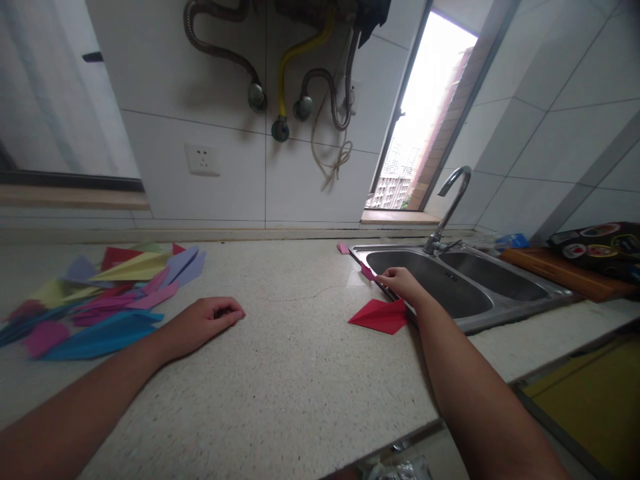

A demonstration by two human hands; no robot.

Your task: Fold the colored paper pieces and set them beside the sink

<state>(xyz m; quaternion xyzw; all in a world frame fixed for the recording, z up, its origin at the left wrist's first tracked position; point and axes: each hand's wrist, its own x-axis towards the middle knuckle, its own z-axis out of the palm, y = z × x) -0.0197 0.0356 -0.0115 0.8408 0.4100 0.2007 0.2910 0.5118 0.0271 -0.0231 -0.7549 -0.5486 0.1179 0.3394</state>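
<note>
My right hand [404, 285] is at the near left rim of the sink, thumb and fingers pinching a small magenta folded paper [368, 271]. Just below it, a red paper plane [380, 316] lies on the counter, its right end against the sink edge. Farther back, by the sink's corner, is a small pink folded paper [343, 248]. My left hand [210, 321] rests on the counter with fingers loosely curled and nothing visible in them. Left of it spreads a heap of folded paper planes, including a blue one [100, 337], a yellow one [135, 267] and a purple one [184, 265].
A steel double sink [493, 293] with a curved faucet [453, 193] is set into the speckled counter [280, 387]. Right of it, a dark patterned bag [600, 248] lies on a wooden board [555, 272]. Pipes and a wall socket [203, 159] are on the tiled wall.
</note>
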